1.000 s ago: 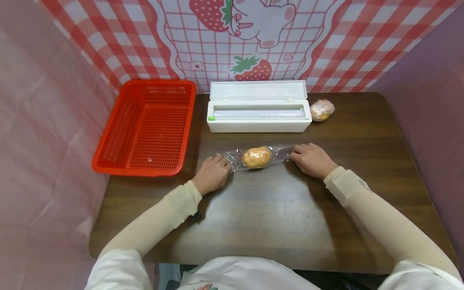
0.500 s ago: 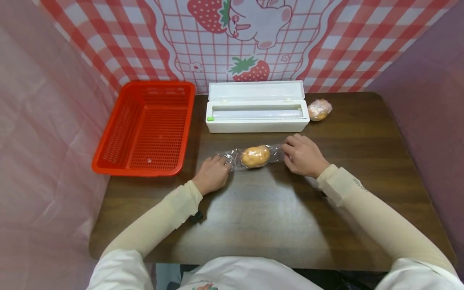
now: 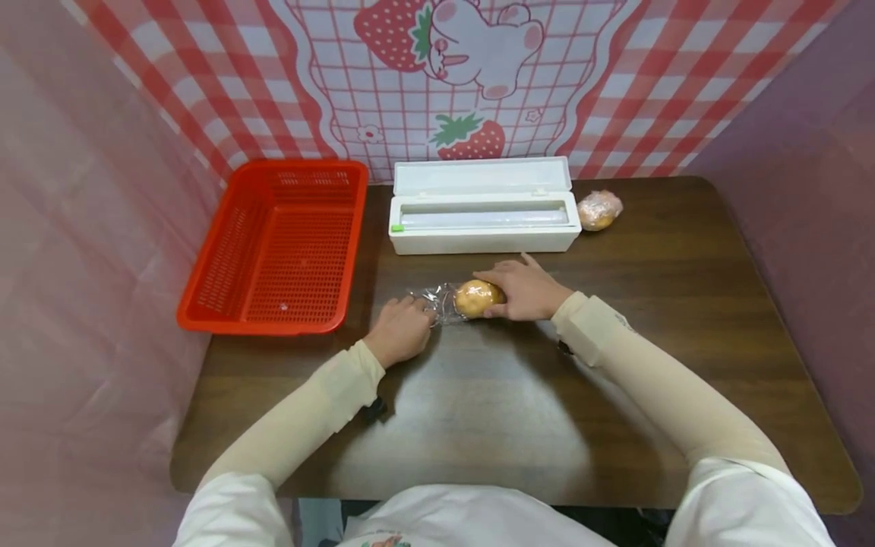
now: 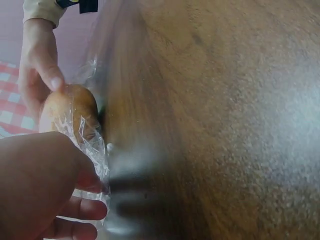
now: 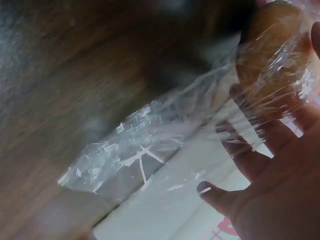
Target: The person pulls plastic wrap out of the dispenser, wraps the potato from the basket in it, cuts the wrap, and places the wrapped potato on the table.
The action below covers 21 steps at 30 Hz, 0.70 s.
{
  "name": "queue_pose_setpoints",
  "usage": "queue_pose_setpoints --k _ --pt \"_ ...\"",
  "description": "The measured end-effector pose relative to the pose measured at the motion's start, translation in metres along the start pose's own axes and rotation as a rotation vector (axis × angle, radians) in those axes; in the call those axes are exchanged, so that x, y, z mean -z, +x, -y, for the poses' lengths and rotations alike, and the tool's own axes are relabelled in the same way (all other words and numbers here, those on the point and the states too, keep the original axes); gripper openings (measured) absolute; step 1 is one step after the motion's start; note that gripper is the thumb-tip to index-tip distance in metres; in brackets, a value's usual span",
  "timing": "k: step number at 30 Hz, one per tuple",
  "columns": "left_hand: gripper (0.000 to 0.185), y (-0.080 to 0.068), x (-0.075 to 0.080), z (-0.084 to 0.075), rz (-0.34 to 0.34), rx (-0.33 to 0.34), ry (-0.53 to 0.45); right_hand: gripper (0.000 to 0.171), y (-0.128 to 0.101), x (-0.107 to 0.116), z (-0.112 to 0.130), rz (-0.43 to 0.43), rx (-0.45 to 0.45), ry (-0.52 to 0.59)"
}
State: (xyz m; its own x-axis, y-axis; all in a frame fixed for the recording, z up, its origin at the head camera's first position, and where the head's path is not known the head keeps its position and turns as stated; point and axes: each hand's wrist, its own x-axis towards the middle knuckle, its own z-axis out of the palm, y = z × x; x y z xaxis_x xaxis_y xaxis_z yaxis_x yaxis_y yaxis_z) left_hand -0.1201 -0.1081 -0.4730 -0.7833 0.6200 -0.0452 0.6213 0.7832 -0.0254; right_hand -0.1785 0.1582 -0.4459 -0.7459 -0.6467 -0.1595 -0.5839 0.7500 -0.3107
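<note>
A potato (image 3: 472, 299) in clear plastic wrap (image 3: 439, 302) lies near the middle of the table. My left hand (image 3: 399, 332) pinches the twisted left end of the wrap. Around the potato's right side my right hand (image 3: 525, 291) holds on, thumb on the near side and index finger on the far side. The left wrist view shows the wrap (image 4: 92, 150) running from the left fingers to the potato (image 4: 72, 107). In the right wrist view a loose tail of wrap (image 5: 115, 165) trails past the right hand (image 5: 280, 185).
Behind the hands stands a white wrap dispenser (image 3: 485, 243), lid up, with a film roll (image 3: 485, 219) inside. A second wrapped potato (image 3: 599, 210) sits against its right end. At left is a red plastic basket (image 3: 263, 328). A checked cloth (image 3: 273, 91) hangs at the back.
My right hand has moved left from the wrap's right end to the potato and now holds it. The left hand has stayed at the left end.
</note>
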Motion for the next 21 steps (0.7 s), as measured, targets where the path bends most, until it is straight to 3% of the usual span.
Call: queue_pose_setpoints --k 2,4,10,12,14,21 --pt "0.021 0.0 0.001 -0.001 -0.006 0.008 -0.003 0.075 0.001 -0.001 0.001 0.018 -0.018 0.026" --pt "0.021 0.0 0.001 -0.004 -0.053 0.026 0.001 0.073 0.001 -0.001 0.002 0.017 -0.038 0.06" --pt "0.02 -0.001 0.007 -0.022 -0.321 0.141 -0.085 0.072 0.0 -0.005 -0.002 -0.013 -0.079 0.11" --pt "0.018 -0.001 0.009 -0.029 -0.367 0.196 -0.158 0.073 0.0 -0.006 -0.004 -0.036 -0.086 0.116" --pt "0.021 0.001 0.011 -0.036 -0.362 0.261 -0.253 0.073 -0.001 -0.007 -0.005 -0.063 -0.096 0.145" --pt "0.058 0.013 0.011 -0.044 -0.147 0.522 -0.678 0.074 -0.003 -0.008 0.004 -0.107 -0.18 0.401"
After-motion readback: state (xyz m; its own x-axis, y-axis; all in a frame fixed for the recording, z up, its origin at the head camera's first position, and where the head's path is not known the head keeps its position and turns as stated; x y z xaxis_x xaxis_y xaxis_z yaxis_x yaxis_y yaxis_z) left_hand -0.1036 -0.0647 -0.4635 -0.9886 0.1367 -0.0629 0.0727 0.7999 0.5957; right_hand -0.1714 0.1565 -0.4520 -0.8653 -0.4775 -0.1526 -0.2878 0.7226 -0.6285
